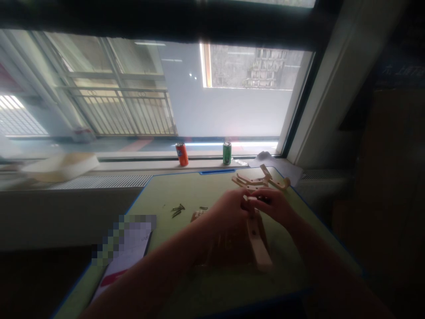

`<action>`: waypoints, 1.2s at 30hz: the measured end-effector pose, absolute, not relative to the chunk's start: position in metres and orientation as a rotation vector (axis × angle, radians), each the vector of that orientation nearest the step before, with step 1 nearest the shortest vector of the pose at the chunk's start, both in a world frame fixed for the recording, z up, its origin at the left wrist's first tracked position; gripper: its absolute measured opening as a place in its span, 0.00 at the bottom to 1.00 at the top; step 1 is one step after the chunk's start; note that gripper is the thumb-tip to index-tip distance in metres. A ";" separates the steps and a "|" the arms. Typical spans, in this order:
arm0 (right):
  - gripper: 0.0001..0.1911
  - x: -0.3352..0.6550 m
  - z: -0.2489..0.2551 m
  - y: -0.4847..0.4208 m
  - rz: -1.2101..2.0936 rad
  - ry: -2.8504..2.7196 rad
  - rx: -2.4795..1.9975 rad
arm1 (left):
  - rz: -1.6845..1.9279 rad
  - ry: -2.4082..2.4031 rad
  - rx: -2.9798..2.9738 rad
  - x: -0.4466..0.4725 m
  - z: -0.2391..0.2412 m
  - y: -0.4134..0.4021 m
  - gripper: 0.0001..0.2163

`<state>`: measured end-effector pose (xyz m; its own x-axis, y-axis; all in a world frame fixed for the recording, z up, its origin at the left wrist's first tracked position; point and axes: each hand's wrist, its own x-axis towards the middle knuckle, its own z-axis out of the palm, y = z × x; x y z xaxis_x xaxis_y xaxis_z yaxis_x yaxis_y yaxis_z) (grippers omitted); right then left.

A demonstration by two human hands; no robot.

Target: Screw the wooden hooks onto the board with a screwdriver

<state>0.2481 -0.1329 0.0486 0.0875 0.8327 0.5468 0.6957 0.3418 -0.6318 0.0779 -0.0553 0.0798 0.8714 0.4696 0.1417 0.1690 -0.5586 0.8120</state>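
wooden piece [259, 248] over green table [172, 190], r of ctr
l hand [234, 203]: fingers curled tight round its far end; r hand [274, 206]: fingers bent close by, can't tell grip.

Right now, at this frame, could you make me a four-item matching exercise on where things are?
1. wooden bar
2. loose screws
3. orange-red can
4. green can

A. sill, right-hand can
B. tabletop, left of both hands
C. far end at the left hand and right hand
D. sill, left-hand can

Pairs: 1-C, 2-B, 3-D, 4-A
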 end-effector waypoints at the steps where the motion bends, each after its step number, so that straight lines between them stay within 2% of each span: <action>1: 0.10 0.249 0.048 -0.133 0.192 -1.645 -1.407 | 0.431 0.451 2.135 0.078 0.079 -0.055 0.16; 11: 0.12 0.251 0.046 -0.134 0.194 -1.628 -1.540 | 0.290 0.309 1.958 0.079 0.072 -0.044 0.25; 18: 0.12 0.254 0.045 -0.133 0.202 -1.675 -1.491 | 0.397 0.297 2.080 0.078 0.072 -0.046 0.22; 26: 0.11 0.254 0.049 -0.133 0.282 -1.654 -1.461 | 0.362 0.316 2.126 0.077 0.074 -0.047 0.23; 31: 0.08 0.261 0.051 -0.135 0.290 -1.413 -1.284 | 0.402 0.321 2.216 0.077 0.073 -0.049 0.24; 36: 0.14 0.266 0.049 -0.132 0.446 -1.082 -1.045 | 0.353 0.377 2.195 0.076 0.071 -0.050 0.24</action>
